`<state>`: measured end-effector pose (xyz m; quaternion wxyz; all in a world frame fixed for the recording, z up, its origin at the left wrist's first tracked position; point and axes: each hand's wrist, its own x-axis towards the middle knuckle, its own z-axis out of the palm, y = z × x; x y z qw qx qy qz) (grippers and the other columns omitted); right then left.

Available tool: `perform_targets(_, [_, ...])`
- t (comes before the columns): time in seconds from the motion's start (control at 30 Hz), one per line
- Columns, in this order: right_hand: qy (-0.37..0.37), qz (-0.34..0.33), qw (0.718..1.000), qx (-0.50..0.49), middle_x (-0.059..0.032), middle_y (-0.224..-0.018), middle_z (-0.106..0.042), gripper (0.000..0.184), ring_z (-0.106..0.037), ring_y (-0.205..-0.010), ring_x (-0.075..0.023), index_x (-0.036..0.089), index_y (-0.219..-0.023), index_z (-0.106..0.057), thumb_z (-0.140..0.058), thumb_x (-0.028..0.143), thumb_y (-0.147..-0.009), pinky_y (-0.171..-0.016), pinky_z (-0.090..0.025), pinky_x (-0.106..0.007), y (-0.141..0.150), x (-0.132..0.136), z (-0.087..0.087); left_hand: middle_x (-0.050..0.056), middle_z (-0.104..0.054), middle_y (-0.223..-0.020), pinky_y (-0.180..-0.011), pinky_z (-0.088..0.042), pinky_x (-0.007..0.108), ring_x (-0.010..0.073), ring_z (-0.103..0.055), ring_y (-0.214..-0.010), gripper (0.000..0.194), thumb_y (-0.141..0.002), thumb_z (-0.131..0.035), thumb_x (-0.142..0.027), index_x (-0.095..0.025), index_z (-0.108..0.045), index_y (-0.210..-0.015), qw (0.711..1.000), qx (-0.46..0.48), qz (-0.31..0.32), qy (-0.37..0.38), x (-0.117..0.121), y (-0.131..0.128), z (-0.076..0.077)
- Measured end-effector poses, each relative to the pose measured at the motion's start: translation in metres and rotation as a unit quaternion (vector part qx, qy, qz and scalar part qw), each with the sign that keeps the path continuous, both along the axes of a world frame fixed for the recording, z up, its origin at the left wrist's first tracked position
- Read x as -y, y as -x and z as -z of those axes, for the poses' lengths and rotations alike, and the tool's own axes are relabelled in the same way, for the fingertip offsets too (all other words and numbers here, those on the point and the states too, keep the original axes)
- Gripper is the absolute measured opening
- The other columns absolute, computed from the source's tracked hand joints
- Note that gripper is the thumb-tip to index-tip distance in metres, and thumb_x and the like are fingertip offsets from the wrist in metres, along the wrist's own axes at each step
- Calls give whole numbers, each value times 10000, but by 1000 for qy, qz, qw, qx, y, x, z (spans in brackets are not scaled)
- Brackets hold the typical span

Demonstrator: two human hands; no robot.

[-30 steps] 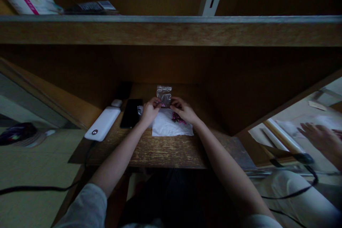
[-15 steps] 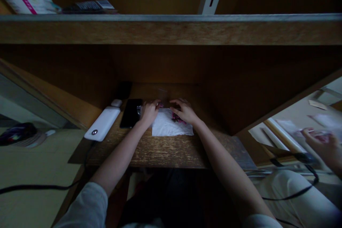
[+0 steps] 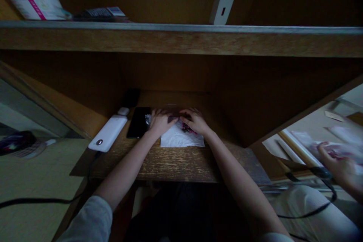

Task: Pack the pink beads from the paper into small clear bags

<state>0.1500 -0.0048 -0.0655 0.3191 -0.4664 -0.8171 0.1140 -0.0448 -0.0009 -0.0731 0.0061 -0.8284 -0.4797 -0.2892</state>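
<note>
My left hand (image 3: 160, 121) and my right hand (image 3: 194, 121) rest close together at the far edge of a white sheet (image 3: 181, 140) on the wooden desk (image 3: 170, 162). Between their fingertips lies a small clear plastic bag (image 3: 173, 118), flat and dim. Both hands curl their fingers onto it. Small pink pieces (image 3: 187, 129) lie on the sheet under my right hand. Another scrap of clear plastic (image 3: 148, 119) shows left of my left hand.
A black phone (image 3: 138, 121), a white power bank (image 3: 107, 138) with its cable and a small white item (image 3: 123, 111) lie left of the sheet. A wooden shelf (image 3: 181, 39) overhangs the desk. Another person's hand (image 3: 337, 162) works at the right.
The clear bag, held upright one second ago, has been lowered flat onto the desk. My hands moved down with it. The other person's hand at the right has shifted.
</note>
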Motion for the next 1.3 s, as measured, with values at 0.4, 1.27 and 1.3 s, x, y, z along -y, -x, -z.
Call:
perform_targets(0.4, [16,10,1000,4,-71,-1018,-654,259,-544,-975,-235,214,-1024,-626,-519,352,-833,-869,-353,-390,-2,-1,-1,81,-641,-1094,-938,-259,451,275,-511,-1008,275,-836,-484,-359,-227,-645,-1016,999,10,-31,-20,-2,9,-15])
perform_targets(1.27, [23,25,999,-15,-40,-934,-687,194,-589,-900,-211,226,-947,-654,-540,324,-825,-854,-376,-374,-8,-4,3,7,-647,-706,-643,-435,262,152,-593,-678,55,-711,-597,-238,-194,-600,-678,983,160,8,94,-10,70,-49])
perform_targets(1.3, [21,24,999,-27,-39,-924,-688,184,-592,-893,-208,224,-935,-657,-544,315,-822,-851,-379,-368,-8,-4,3,4,-636,-688,-626,-439,253,145,-589,-660,68,-718,-598,-242,-188,-588,-677,977,199,10,72,-10,67,-49])
